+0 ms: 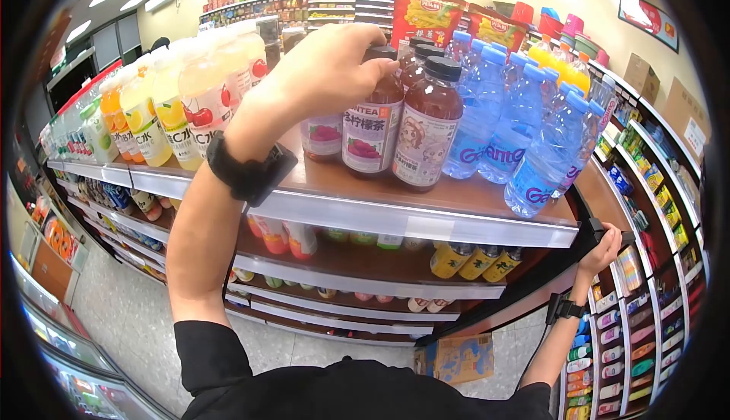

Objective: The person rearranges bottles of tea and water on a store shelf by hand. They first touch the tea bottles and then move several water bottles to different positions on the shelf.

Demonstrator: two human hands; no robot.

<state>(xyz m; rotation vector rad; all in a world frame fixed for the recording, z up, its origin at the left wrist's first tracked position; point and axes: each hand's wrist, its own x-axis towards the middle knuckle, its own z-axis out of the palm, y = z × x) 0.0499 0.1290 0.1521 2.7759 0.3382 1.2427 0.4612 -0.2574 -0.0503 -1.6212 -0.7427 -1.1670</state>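
My left hand [334, 62] reaches over the top shelf, its thumb and fingers closed around the black cap of a dark tea bottle [369, 135]. This bottle stands upright on the shelf, its pale label printed with purple fruit. Close on its right is a similar bottle [428, 123] with cartoon figures on the label; more dark bottles stand beside and behind, partly hidden. Down at the right end of the shelf [418, 217], my right hand [603, 251] has its fingers curled at the black shelf corner [591, 231]. Both wrists wear black bands.
Clear blue-tinted water bottles [498, 127] crowd the shelf's right side; pale fruit-drink bottles [205, 93] line the left. Red snack bags [426, 15] rise behind. Lower shelves hold yellow cans [450, 260]. A cardboard box [456, 357] sits on the floor, and stocked side shelves [642, 321] run along the right.
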